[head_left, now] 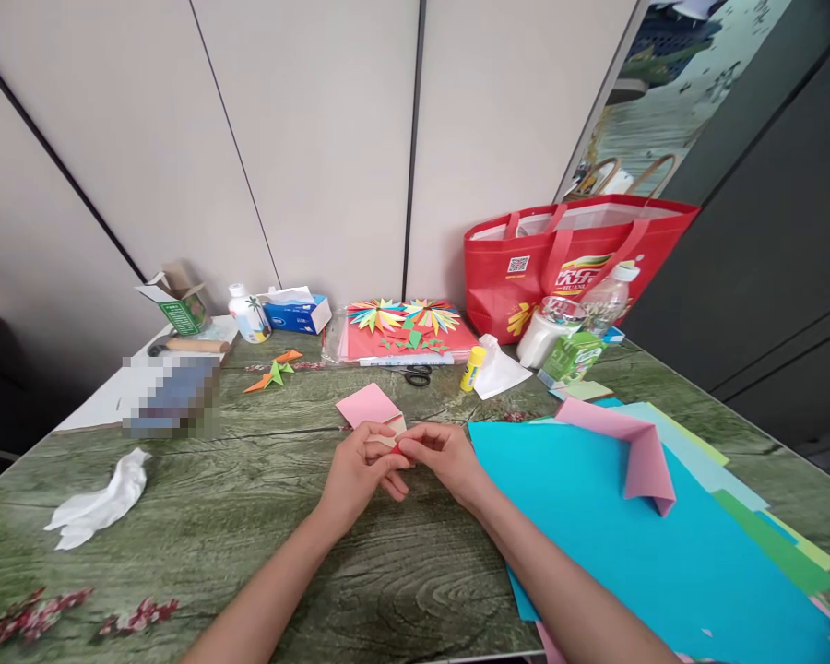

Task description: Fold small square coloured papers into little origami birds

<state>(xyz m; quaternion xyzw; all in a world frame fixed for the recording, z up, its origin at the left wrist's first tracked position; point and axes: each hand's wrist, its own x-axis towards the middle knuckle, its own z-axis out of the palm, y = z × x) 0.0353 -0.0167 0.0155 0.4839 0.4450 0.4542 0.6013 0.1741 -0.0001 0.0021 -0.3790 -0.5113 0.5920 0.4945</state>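
Near the middle of the table, my left hand (365, 468) and my right hand (441, 454) meet, both with fingers closed on a small piece of red paper (397, 448). My fingers cover most of that piece, so its full shape is hidden. Just beyond them lies a pink square of paper (368, 406), with a cream piece of paper (396, 425) at its right corner, partly behind my fingers. Black-handled scissors (417, 375) rest farther back. A yellow glue stick (473, 369) stands upright to their right.
Sheets of blue paper (581, 535) and a folded pink strip (636, 443) cover the right side. Behind are a red bag (512, 277), a plastic packet (360, 343) with paper fans, and a tissue box (297, 315). Orange-green folded paper (274, 373) and a crumpled tissue (103, 498) lie left.
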